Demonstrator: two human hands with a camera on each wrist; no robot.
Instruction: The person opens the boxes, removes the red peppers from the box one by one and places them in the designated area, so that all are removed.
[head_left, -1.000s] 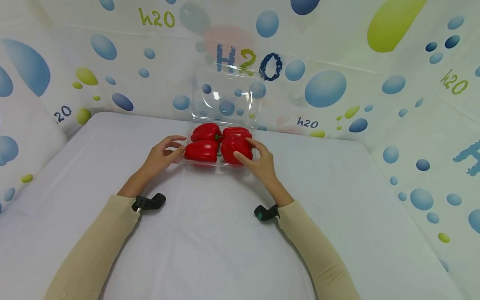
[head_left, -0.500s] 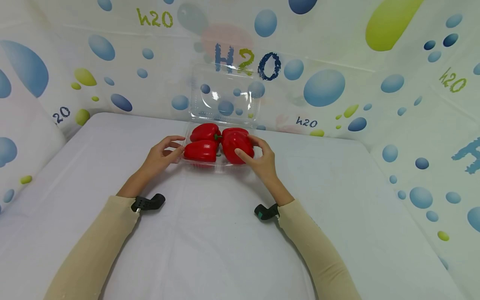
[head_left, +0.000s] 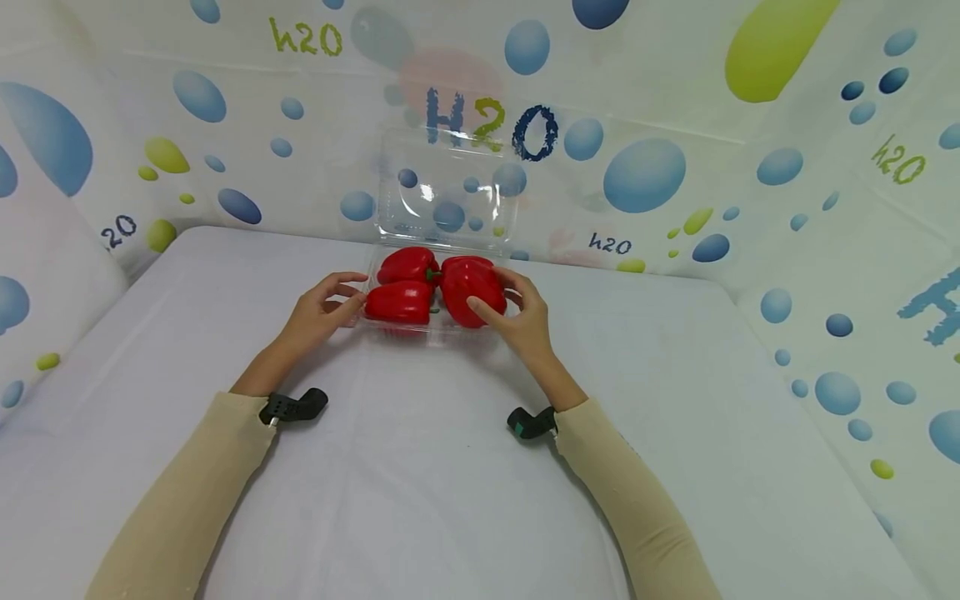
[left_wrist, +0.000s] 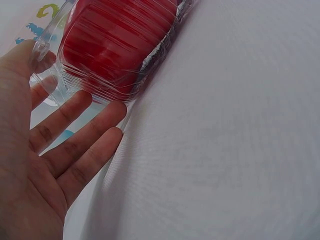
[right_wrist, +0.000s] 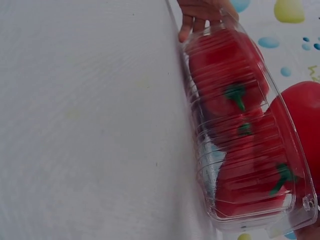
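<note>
- Red, glossy, rounded bell pepper [head_left: 471, 292] at the right half of a clear, ribbed plastic box [head_left: 431, 337], which sits near the far edge of the white cloth-covered surface [head_left: 420, 500].
- The right hand [head_left: 527, 321] grips this pepper, thumb on the near side, fingers curled round its right side.
- The left hand [head_left: 317, 315] has its fingers loosely spread at the box's left end, thumb by the rim.
- Two more red peppers lie in the left half, one far [head_left: 407, 265], one near [head_left: 399, 302]; the clear hinged lid [head_left: 446, 196] stands raised behind.
- Good handling would seem to call for the left hand steadying the box without squeezing its thin wall, and the right guiding the pepper by its sides, fingers clear of the rim and of neighbouring stems.
- Hard to make out: a further pepper [head_left: 480, 260] is mostly hidden behind the gripped one; the right wrist view cuts the gripped pepper off at its edge. Whether it touches those inside, and how firmly the left hand presses, cannot be told.
</note>
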